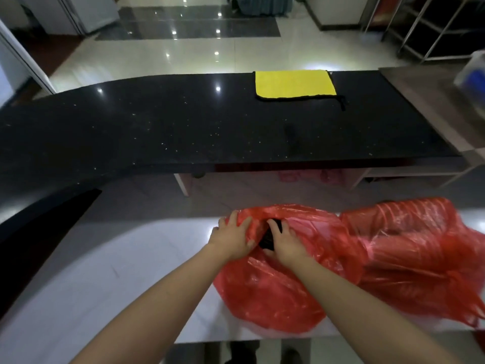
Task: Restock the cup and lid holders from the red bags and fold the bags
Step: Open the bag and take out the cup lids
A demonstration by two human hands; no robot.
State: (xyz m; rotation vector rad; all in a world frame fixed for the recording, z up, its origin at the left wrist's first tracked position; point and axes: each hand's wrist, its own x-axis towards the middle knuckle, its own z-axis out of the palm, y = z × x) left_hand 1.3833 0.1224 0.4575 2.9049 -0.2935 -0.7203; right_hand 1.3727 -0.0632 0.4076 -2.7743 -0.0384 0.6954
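Left hand [232, 239] holds the near red bag [273, 292] mouth open at the tabletop's [110, 271] far edge; right hand [284, 244] grips a dark stack [270, 236] inside. Film looks thin, slippery, floppy: take it by the rim.

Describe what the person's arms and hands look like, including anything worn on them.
Both forearms are bare up to the frame edge, with no sleeve showing. The left hand and right hand wear no gloves. No ring, watch or bracelet is visible on either wrist or on the fingers that show. No markings can be made out.
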